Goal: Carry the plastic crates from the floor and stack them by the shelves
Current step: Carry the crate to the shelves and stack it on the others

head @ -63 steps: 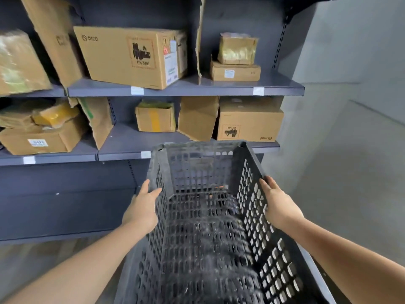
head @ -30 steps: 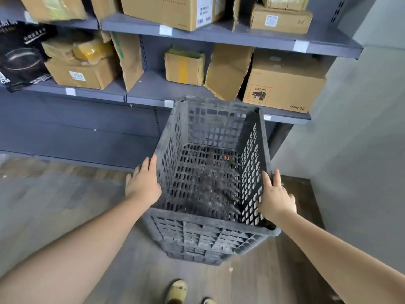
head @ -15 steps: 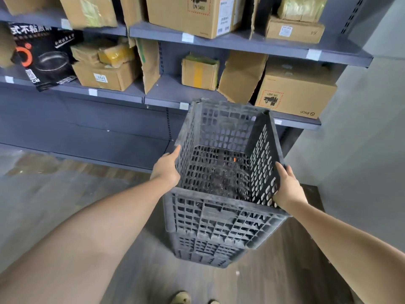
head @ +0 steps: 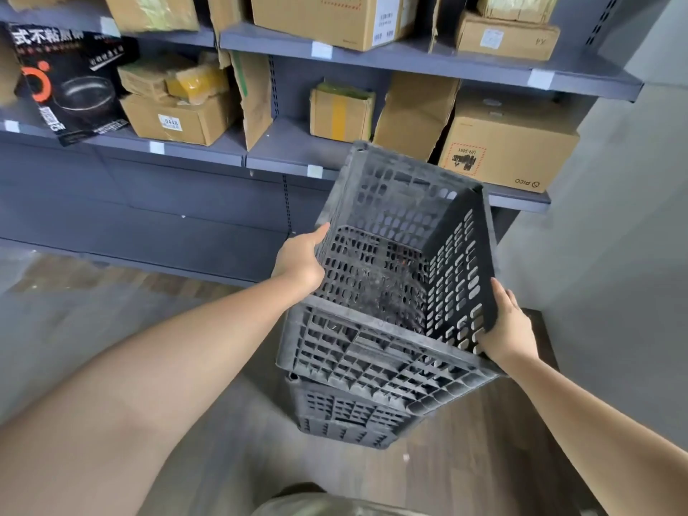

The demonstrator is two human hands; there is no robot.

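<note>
I hold a black perforated plastic crate [head: 372, 348] at its two side rims, tilted a little to the right. My left hand [head: 301, 260] grips the left rim, thumb along the top edge, fingers hidden behind the wall. At the right rim, my right hand [head: 508, 329] clasps the edge, thumb inside and fingers outside. Directly below it a second black crate [head: 346, 418] stands on the floor. The held crate covers most of it, and whether the two touch I cannot tell. Both are in front of the grey shelves [head: 283, 160].
Cardboard boxes [head: 510, 143] fill the shelves, and a black printed carton [head: 70, 83] leans at the left. A grey wall [head: 614, 255] closes the right side. Wood-look floor [head: 111, 310] spreads to the left of the crates.
The crate has come down from chest height onto the stack position over the floor crate. My hands have slid from the flat sides to the rims near me.
</note>
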